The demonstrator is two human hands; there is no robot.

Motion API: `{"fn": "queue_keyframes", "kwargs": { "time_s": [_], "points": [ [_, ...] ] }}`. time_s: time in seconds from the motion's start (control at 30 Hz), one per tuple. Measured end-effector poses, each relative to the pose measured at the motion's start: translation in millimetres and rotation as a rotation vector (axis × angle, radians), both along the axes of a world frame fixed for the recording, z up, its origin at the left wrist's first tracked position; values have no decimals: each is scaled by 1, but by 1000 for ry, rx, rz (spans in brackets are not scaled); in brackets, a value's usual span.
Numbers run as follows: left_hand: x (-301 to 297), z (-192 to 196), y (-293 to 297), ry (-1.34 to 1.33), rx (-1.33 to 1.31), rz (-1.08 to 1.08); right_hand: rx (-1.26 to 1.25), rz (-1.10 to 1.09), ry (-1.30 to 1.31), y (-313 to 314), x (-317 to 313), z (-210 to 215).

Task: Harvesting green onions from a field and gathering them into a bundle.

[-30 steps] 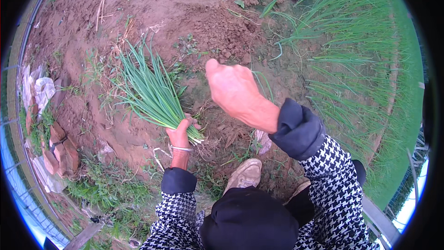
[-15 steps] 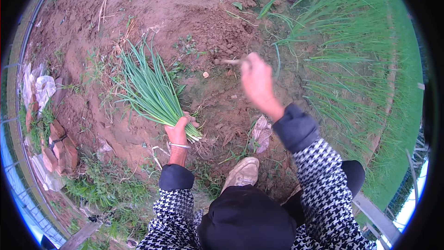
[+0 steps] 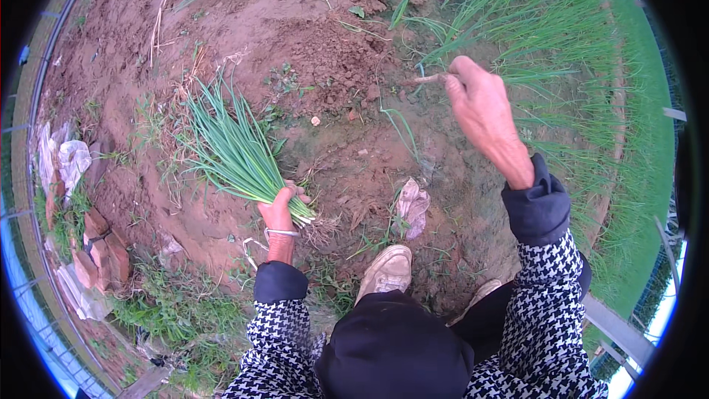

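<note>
The left hand [image 3: 279,210] is gripping a bunch of green onions [image 3: 233,149] near its pale root end, fingers wrapped around the stalks, with a thin band showing at the wrist. The bunch is lying low over the bare red-brown soil [image 3: 325,52], its long leaves fanning up and away to the left. The right hand [image 3: 480,103] is reaching out toward the standing row of green onion plants [image 3: 546,44], with thumb and fingers pinching a single muddy stalk [image 3: 425,79] at its root end; the stalk's green leaf seems to be trailing down toward the soil, though that is hard to follow.

The bunch is looking light and soft: the leaves are hollow and limp and will likely crease or snap if squeezed hard, so the firmer white base just above the roots, where the left hand is already closing on it, seems the sound place to hold. The single stalk is likely slippery with damp earth and easy to bruise, so a gentle pinch low on the stem, near the roots, looks best.

A pale shoe [image 3: 385,272] is resting on the ground below the hands, and a crumpled scrap [image 3: 411,205] is lying just beside it. Some bricks [image 3: 100,247] and bits of plastic sheet [image 3: 66,159] are sitting well apart at the left edge of the plot.
</note>
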State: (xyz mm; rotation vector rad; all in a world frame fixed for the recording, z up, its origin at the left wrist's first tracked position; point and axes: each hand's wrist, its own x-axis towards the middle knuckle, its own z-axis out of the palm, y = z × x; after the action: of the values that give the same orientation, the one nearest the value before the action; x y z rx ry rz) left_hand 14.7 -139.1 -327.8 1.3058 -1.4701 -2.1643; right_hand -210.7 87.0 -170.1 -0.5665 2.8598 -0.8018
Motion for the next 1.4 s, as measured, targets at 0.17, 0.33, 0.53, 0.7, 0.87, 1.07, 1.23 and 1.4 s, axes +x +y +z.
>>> {"fn": "queue_keyframes", "kwargs": {
  "time_s": [0.17,0.33,0.53,0.7,0.87,1.07,1.23,1.4],
  "points": [
    [-6,2,5,-32,18,-19,182,-79,14,1,-8,-62],
    [-7,7,3,-63,5,-10,330,165,-37,-27,0,-72],
    [-7,6,5,-40,39,25,225,1,-54,-19,-62,-105],
    [-5,6,3,-27,20,27,-32,-305,-214,38,-41,-134],
    [-4,4,2,-32,-1,-24,44,-271,-136,-9,22,-118],
    [-3,-2,4,7,15,7,94,-80,-31,25,-16,-69],
    [0,4,0,-9,6,11,67,37,-166,32,9,-23],
    [-5,3,3,-7,8,-8,13,131,-232,25,42,-34]
  ]
}}
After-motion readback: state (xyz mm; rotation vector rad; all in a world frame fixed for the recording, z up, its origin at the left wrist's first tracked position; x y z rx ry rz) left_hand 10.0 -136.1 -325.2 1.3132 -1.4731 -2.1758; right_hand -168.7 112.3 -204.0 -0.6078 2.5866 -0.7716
